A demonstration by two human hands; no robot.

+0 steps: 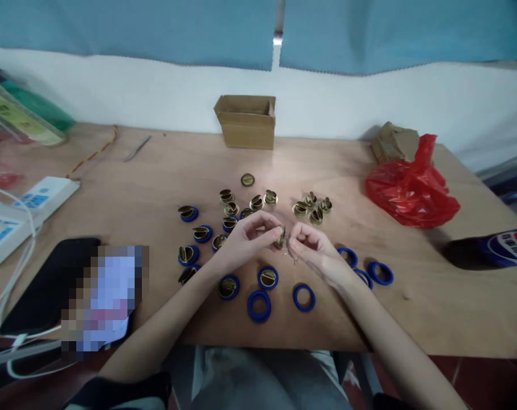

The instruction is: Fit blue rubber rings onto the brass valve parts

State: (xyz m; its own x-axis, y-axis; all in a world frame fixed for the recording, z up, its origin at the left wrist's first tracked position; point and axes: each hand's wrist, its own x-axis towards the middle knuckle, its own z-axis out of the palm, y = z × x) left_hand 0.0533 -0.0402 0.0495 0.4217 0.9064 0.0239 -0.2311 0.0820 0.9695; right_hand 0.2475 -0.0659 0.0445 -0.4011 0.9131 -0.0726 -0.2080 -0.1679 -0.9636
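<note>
In front of me, above the middle of the table, my left hand [253, 238] pinches a round brass-coloured metal piece [279, 236] on edge. Close beside it, my right hand [316, 250] has its thumb and fingers closed on a small thin metal piece [289, 246], whose exact kind is too small to tell. Below the hands lie plain blue rings [259, 319] and blue rings holding brass discs, such as one brass disc [267, 278]. Several more brass discs with raised half-round flaps [316, 216] stand beyond my hands, some on blue rings at the left.
An open cardboard box [247, 131] stands at the back. At right are a red plastic bag [412, 193], a crumpled brown package [394, 142] and a dark cola bottle [489, 250]. At left lie a power strip [32, 210], a black phone [49, 282] and white cables.
</note>
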